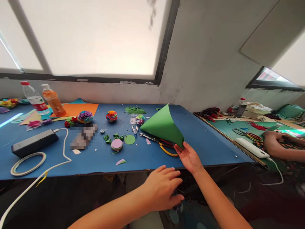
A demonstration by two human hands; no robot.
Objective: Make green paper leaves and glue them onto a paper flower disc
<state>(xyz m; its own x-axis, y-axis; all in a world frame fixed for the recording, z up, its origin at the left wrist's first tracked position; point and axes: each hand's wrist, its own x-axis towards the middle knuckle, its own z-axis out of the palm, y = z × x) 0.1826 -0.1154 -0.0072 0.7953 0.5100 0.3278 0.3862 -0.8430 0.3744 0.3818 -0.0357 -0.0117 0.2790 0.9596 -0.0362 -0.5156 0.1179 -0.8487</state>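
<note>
My right hand (189,156) pinches the near corner of a green paper sheet (162,125), which curves up over the blue table. My left hand (164,187) is held below the table's front edge, its fingers stretched out and holding nothing. Partly under the paper lie large scissors (168,154) with yellow handles. Left of them are a small blue-handled tool (135,131), a green paper circle (130,139) and a round tin with a lilac disc (116,144) on top. Folded green paper pieces (107,139) lie beside the tin.
Colourful paper balls (111,116) sit further back. On the left stand a water bottle (39,103) and an orange drink bottle (53,101), near a black power bank (35,143), a white cable (64,144) and a tape roll (28,164). Another person's arm (281,148) rests at the right-hand table.
</note>
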